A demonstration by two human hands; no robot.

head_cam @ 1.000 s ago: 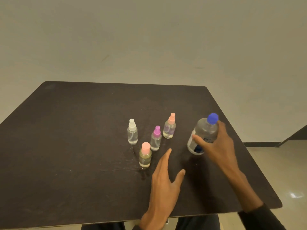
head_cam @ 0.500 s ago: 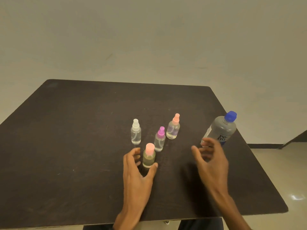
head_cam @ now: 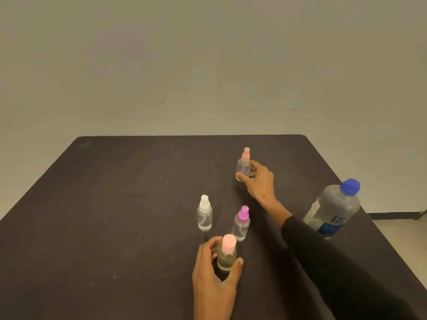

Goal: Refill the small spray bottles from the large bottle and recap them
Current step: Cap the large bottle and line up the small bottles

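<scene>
- While the large bottle (head_cam: 331, 210) is standing at the counter's (head_cam: 115, 204) right edge, the left hand (head_cam: 213, 277) is curling its fingers around the yellowish spray bottle (head_cam: 227, 254).
- The right hand (head_cam: 260, 182) is gripping the far peach-capped spray bottle (head_cam: 243, 165).

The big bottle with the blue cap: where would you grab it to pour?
Grip the large bottle round its clear, wide middle, above the blue label, coming from its near right side. It stands upright near the table edge, untouched, and the right hand is stretched out on its left.
</scene>
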